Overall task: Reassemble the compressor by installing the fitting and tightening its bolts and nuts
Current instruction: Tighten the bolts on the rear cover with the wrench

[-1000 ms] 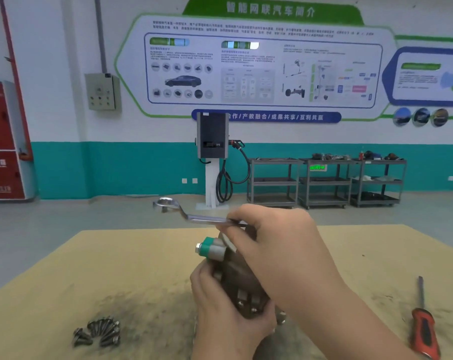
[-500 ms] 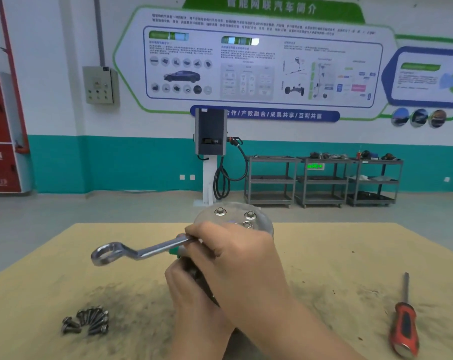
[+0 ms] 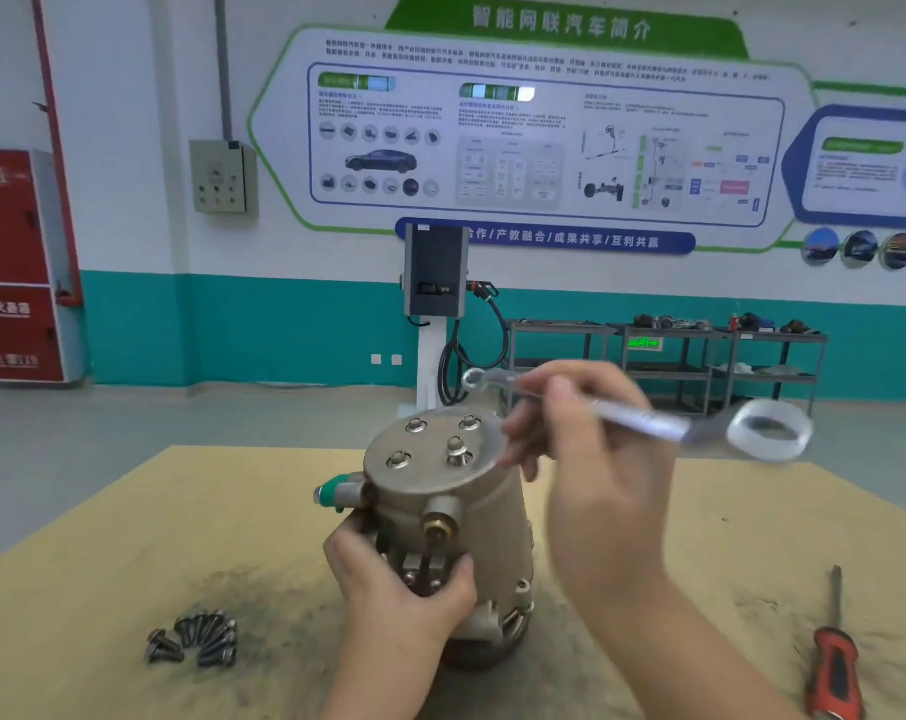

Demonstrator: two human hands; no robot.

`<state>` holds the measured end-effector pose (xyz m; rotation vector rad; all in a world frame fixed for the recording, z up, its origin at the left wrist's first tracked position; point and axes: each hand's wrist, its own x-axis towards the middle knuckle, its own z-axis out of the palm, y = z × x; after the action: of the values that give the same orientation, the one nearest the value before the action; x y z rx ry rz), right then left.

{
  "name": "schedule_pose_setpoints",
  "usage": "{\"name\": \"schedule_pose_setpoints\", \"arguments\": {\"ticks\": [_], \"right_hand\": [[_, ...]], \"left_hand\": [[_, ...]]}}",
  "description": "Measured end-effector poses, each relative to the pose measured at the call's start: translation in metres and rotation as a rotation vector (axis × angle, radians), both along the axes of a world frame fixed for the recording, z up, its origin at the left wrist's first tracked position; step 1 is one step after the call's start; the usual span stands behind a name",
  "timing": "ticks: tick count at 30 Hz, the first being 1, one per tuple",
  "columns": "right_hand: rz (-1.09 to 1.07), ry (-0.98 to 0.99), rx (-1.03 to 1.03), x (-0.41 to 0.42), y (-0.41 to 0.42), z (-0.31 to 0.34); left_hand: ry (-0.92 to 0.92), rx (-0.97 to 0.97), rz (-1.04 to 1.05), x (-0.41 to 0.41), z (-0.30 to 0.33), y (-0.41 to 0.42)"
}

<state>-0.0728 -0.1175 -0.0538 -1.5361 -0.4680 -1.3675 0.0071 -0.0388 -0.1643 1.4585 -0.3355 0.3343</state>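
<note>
Tan tabletop [image 3: 128,537] bears upright grey compressor [image 3: 456,511], four bolts [image 3: 456,449] on top.

The left hand [image 3: 404,584] reaches in from below, fingers and thumb curled round the lower side of the compressor [image 3: 450,517]. The right hand [image 3: 591,459] is raised higher, forearm rising from the lower right, fingers pinching the middle of a wrench [image 3: 648,418]; it is blurred.

bolts [image 3: 193,639] left of compressor [image 3: 443,517], screwdriver [image 3: 832,662] right
</note>
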Motion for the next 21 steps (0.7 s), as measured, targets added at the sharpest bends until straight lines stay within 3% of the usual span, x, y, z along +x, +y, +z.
{"name": "schedule_pose_setpoints", "arguments": {"ticks": [3,6,21], "right_hand": [[0.304,0.296,0.516,-0.001,-0.028,0.021],[0.484,0.453,0.718,0.003,-0.043,0.023],[0.519,0.574,0.629,0.012,-0.051,0.015]], "left_hand": [[-0.021,0.042,-0.058,0.006,0.001,0.005],[-0.048,0.054,-0.091,0.006,-0.001,0.008],[-0.101,0.031,-0.125,0.008,-0.007,0.005]]}}
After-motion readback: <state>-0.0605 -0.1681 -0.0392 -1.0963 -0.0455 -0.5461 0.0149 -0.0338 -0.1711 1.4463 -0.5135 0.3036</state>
